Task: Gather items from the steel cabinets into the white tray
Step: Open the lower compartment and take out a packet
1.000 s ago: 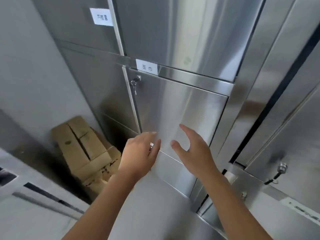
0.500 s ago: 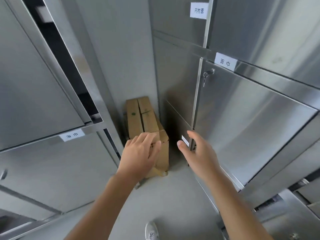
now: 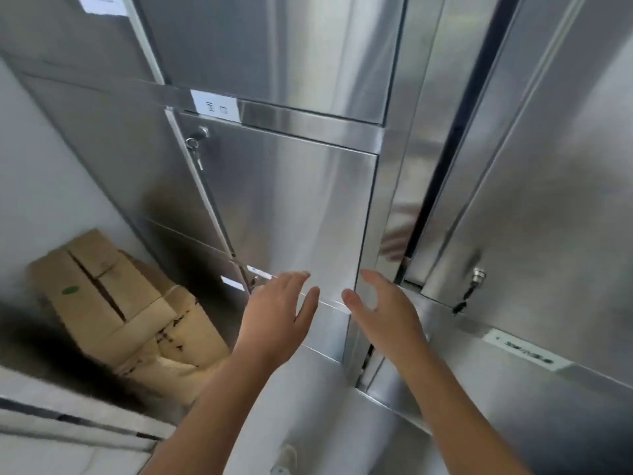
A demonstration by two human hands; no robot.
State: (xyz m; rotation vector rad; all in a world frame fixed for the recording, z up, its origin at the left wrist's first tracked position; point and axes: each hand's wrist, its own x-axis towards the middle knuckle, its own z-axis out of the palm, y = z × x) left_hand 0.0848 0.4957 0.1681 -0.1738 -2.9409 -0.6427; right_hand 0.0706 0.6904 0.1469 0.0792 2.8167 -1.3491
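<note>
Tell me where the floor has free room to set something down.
Bare floor lies between the cardboard boxes and the steel cabinet. The left corner is crowded with those boxes.

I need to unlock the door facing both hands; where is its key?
Head view: the key hangs from the lock at the upper left corner of the steel door, below the white label, above the left hand.

We see cabinets of brushed silver-grey steel, streaked with pale reflections. Between them we find a black gap. The label is white with dark characters. We make out tan boxes with a green spot and dark print. The wall is pale grey, and we find the floor a like grey.
</note>
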